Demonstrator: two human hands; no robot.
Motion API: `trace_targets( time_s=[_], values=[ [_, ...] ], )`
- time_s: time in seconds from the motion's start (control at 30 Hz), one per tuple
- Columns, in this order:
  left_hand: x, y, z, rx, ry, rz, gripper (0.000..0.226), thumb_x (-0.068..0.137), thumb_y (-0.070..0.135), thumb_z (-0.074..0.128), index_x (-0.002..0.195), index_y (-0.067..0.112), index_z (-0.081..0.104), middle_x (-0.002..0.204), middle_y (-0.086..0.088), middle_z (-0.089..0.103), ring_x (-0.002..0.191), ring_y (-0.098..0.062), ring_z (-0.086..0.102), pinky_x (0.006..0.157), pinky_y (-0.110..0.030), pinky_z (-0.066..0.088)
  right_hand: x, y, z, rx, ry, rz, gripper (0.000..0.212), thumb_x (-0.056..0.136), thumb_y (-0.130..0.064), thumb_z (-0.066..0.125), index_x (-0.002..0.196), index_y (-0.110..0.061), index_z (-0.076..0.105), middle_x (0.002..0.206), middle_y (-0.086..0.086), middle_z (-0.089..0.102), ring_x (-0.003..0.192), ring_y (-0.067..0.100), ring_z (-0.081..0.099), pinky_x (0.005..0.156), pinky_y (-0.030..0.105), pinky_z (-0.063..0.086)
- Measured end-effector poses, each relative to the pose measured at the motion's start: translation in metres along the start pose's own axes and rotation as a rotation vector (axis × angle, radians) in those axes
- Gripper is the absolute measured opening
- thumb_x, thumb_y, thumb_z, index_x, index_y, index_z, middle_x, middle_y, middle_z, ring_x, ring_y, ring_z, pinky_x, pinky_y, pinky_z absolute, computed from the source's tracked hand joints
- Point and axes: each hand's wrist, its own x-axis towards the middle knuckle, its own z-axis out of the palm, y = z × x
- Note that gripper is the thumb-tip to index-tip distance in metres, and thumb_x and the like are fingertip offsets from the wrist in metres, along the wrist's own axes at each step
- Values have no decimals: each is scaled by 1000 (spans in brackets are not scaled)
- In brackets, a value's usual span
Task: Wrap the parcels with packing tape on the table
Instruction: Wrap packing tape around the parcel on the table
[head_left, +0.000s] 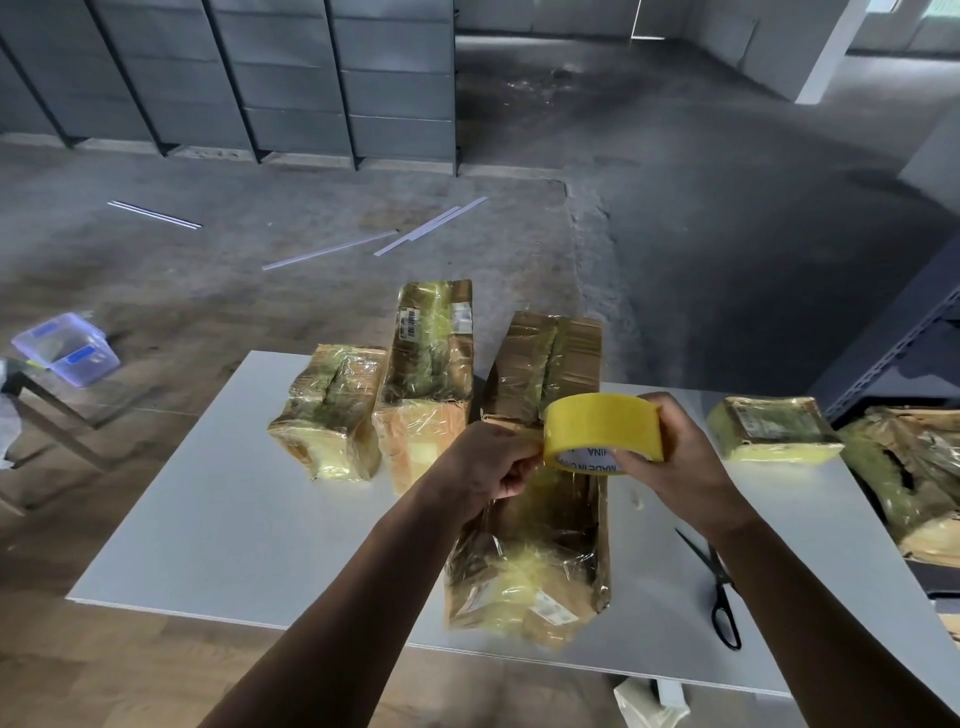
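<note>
A yellow roll of packing tape (602, 428) is held above the table (218, 499). My right hand (675, 457) grips the roll from the right. My left hand (491, 460) pinches the tape's loose end at the roll's left edge. Below both hands lies a long cardboard parcel (535, 561) covered in shiny tape, running from the table's front edge to its back. Two more taped parcels, a short one (330, 410) and a tall one (428, 374), stand at the back left. A small flat parcel (774, 428) lies at the right.
Black scissors (719, 597) lie on the table to the right of the long parcel. A torn, taped box (914, 483) sits off the table's right edge beside dark shelving. A clear plastic tub (65, 348) rests at the left. White strips lie on the floor beyond.
</note>
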Motion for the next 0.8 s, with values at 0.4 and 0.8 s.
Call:
trace_targets(
  time_s=[0.4, 0.8],
  values=[
    [2, 12, 5, 104, 22, 98, 28, 93, -3, 49, 65, 1, 53, 59, -7, 40, 52, -12, 38, 48, -20, 35, 0, -17, -14, -170, -32, -56, 32, 80, -27, 75, 99, -35, 52, 91, -21, 58, 90, -5, 57, 64, 11, 51],
    [19, 36, 9, -212, -423, -105, 16, 97, 12, 50, 82, 10, 55, 68, 1, 50, 56, -6, 45, 50, -16, 42, -4, -37, -36, -80, 139, -86, 29, 71, -50, 71, 94, -49, 53, 88, -26, 61, 86, -7, 60, 62, 12, 49]
  ],
)
